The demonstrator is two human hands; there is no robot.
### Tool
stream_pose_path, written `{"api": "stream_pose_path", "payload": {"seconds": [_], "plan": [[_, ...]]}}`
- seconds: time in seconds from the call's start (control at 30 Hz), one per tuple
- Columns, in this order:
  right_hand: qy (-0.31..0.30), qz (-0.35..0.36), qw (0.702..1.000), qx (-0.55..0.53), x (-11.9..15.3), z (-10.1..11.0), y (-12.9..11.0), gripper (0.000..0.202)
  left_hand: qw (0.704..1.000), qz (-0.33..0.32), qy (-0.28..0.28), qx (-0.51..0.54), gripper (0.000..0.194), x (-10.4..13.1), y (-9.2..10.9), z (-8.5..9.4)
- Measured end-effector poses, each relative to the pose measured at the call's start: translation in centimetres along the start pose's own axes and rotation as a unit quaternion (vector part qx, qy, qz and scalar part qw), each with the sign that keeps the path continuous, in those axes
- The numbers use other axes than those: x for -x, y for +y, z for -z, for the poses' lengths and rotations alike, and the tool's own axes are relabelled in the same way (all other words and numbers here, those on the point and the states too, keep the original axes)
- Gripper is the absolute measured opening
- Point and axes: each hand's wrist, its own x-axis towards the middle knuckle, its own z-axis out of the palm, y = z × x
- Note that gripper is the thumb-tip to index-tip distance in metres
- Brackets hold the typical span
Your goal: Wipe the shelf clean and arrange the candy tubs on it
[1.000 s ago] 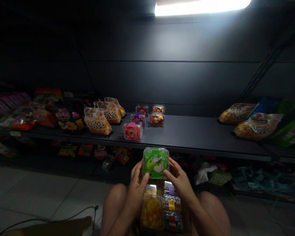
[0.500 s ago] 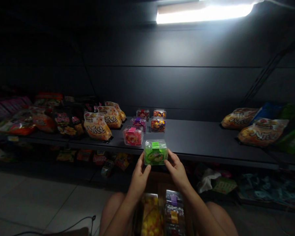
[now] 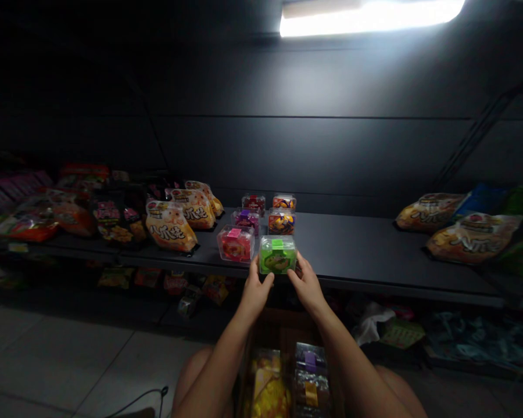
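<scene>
A clear box with green contents and a green label point(image 3: 278, 255) is held at the front edge of the dark shelf point(image 3: 357, 247). My left hand point(image 3: 257, 290) grips its left side and my right hand point(image 3: 305, 285) its right side, thumbs at the lower front. Just left of it stands a clear box with red contents and a pink label point(image 3: 236, 242). Behind are a purple box point(image 3: 246, 220), a dark red box point(image 3: 253, 202) and two orange-and-blue boxes point(image 3: 281, 222), one behind the other.
Snack bags point(image 3: 171, 226) stand at the left, and more bags point(image 3: 473, 237) at the right. Below my arms a carton holds yellow packs point(image 3: 270, 386) and clear boxes point(image 3: 311, 377). Goods point(image 3: 401, 332) lie on the lower shelf. A black cable point(image 3: 146, 395) is on the floor.
Both hands have moved the green box up and forward, so it now overlaps the shelf's front edge beside the red box. The view has shifted slightly.
</scene>
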Motion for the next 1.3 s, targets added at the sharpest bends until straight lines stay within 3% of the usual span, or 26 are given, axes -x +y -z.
{"api": "stream_pose_path", "payload": {"seconds": [0.17,0.37,0.63,0.73,0.83,0.9,0.97,1.03,1.13,1.23,1.3], "plan": [[-0.007,0.020,0.999,0.033,-2.0,-0.1,0.9,0.066,0.999,0.014,-0.013,-0.033,0.072,-1.9,0.7,-0.4],[0.000,-0.004,0.999,0.041,-3.0,-0.3,1.4,0.074,0.999,0.018,-0.009,-0.043,0.072,-3.1,1.0,-0.9],[0.002,-0.033,0.997,-0.076,-3.2,-0.3,1.9,0.075,0.999,0.006,-0.011,-0.037,0.074,-3.8,0.6,-1.1],[0.017,-0.053,0.994,-0.091,-2.9,-0.1,2.1,0.077,1.000,-0.010,0.003,-0.020,0.073,-2.4,0.5,-1.0],[0.041,-0.042,0.995,-0.085,-1.2,0.4,2.0,0.073,0.998,-0.049,0.021,-0.032,0.066,0.5,-0.3,0.0],[0.050,-0.014,0.996,-0.069,0.9,0.8,1.7,0.065,0.997,-0.053,0.006,-0.048,0.057,3.0,-1.2,1.2],[0.040,0.006,0.998,-0.041,3.8,1.2,1.5,0.055,0.998,-0.019,-0.046,-0.040,0.050,5.9,-2.6,2.5],[-0.011,0.007,1.000,-0.010,7.4,1.7,1.6,0.047,0.993,0.038,-0.112,-0.016,0.050,8.8,-4.3,3.8],[-0.171,-0.019,0.985,0.013,13.5,2.2,2.6,0.046,0.977,0.111,-0.178,-0.026,0.057,12.9,-6.9,5.3],[-0.339,-0.073,0.938,0.026,18.9,2.3,4.1,0.067,0.959,0.155,-0.228,-0.060,0.065,16.1,-8.9,6.1],[-0.419,-0.098,0.901,0.047,21.4,2.1,4.8,0.081,0.950,0.170,-0.250,-0.076,0.069,17.5,-9.8,6.3]]}}
